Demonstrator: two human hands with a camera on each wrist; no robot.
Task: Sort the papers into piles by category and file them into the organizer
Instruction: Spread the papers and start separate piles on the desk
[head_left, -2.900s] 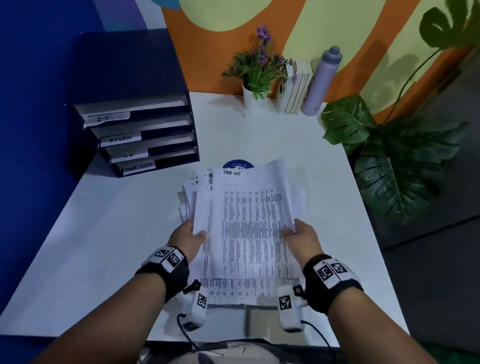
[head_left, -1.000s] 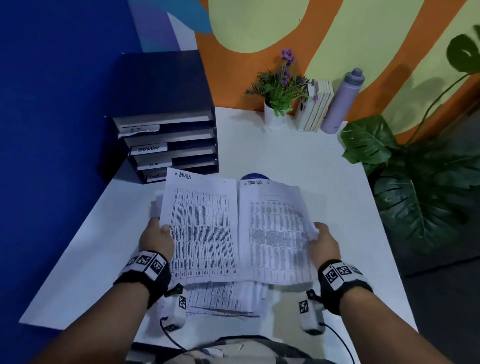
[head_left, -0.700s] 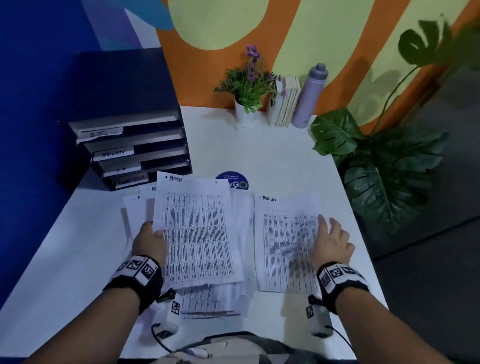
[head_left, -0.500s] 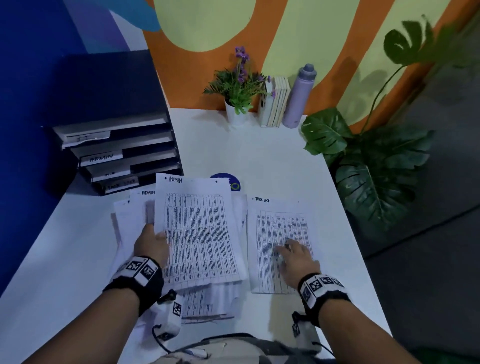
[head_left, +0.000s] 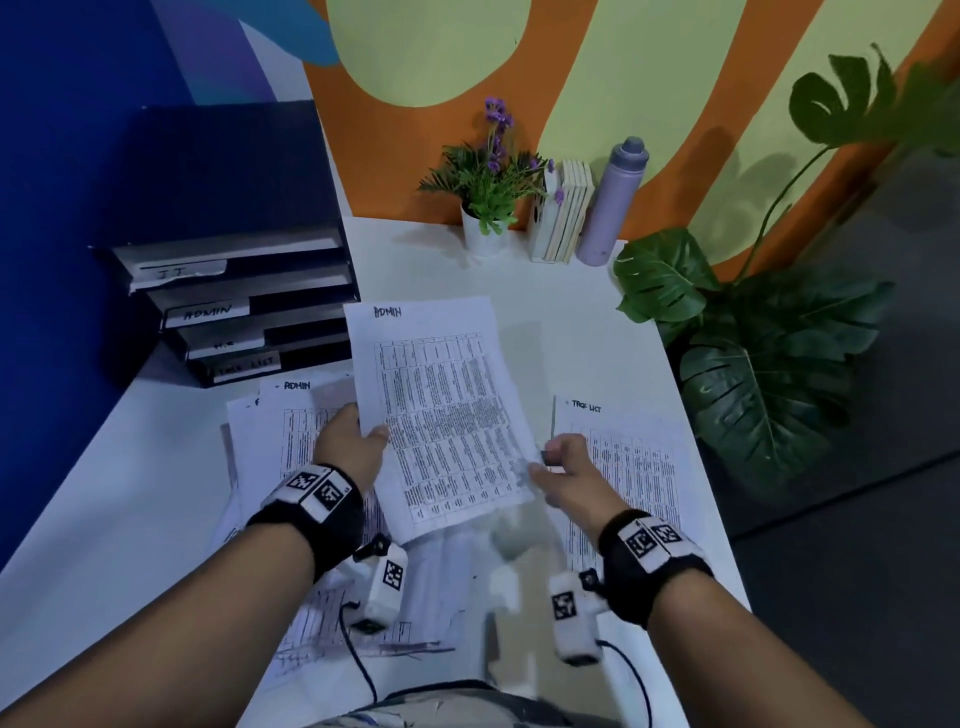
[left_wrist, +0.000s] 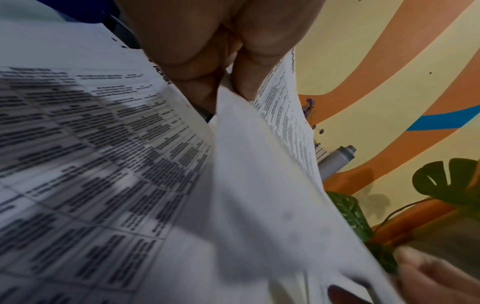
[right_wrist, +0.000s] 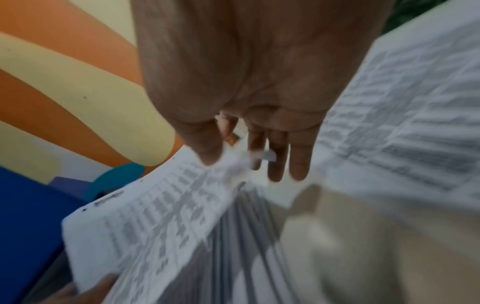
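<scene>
My left hand (head_left: 358, 441) pinches the left edge of a printed sheet headed ADMIN (head_left: 447, 415) and holds it tilted above the table. My right hand (head_left: 556, 462) has its thumb and fingers on the sheet's right edge; this view is blurred. Under the left hand lies the loose stack of papers (head_left: 291, 431), with another ADMIN sheet on top. A sheet headed TASK LIST (head_left: 623, 457) lies alone to the right. The grey tiered organizer (head_left: 244, 306) stands at the back left with labelled trays. The left wrist view shows my left hand (left_wrist: 226, 88) nipping the sheet (left_wrist: 259, 185). The right wrist view shows my right hand (right_wrist: 233, 156) at its edge (right_wrist: 155, 216).
At the back of the white table (head_left: 545, 291) stand a small flowering pot plant (head_left: 488, 208), a row of books (head_left: 563, 213) and a lilac bottle (head_left: 613, 202). A large leafy plant (head_left: 753, 364) hangs over the right edge. A blue wall runs along the left.
My right hand laid the TASK LIST sheet flat on the right, let go, and came back to the middle. My left hand has lifted the top ADMIN sheet off the stack.
</scene>
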